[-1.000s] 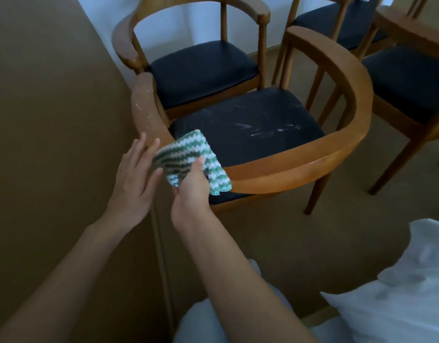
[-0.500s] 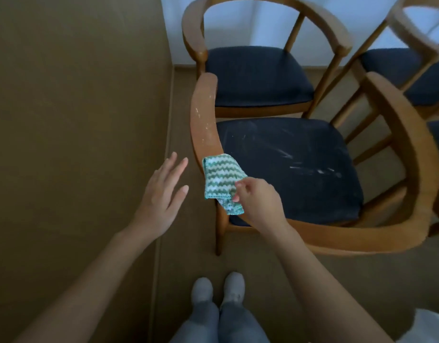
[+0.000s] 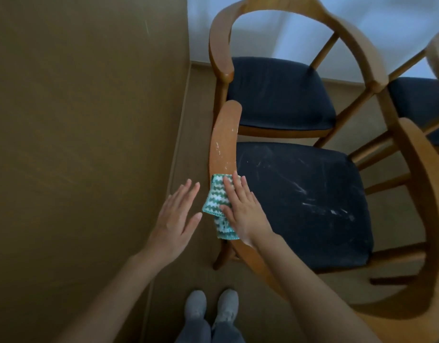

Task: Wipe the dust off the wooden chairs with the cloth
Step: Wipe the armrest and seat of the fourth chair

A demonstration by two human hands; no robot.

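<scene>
- One cloth (image 3: 214, 198), green-and-white zigzag knit, folded. It lies on the left armrest (image 3: 224, 142) of the near chair (image 3: 416, 243), at the end of the armrest towards the person. Its lower edge hangs off the outer side of the armrest.
- Right hand (image 3: 243, 210): flat on the cloth, fingers straight and together, pressing it onto the armrest. The fingers are not curled round it.
- Left hand (image 3: 176, 219): spread flat with fingers apart, holding nothing. It hovers just beside the near chair's armrest on the outer side, near the cloth. Contact with the cloth can't be told.
- The armrest beyond the cloth is bare wood with white dust specks along it.
- Chairs: three in view, all wooden frames with curved arm-and-back rails and dark seat pads.
- Near chair's seat pad (image 3: 300, 206): dark, with white dust streaks and smears. Nothing lies on it.
- Second chair (image 3: 275, 95): directly beyond the near chair. Its seat pad looks clean.
- Third chair (image 3: 419, 102): beyond and to the right of the near chair, cut by the frame edge, so only part of its seat and rail show.
- Two feet in grey footwear (image 3: 196, 305), with grey trouser legs, stand on the floor (image 3: 238, 288) close to the near chair's front-left leg.
- Brown wall (image 3: 77, 120) on the left of the near chair. A pale wall (image 3: 362, 18) stands behind the second chair.
</scene>
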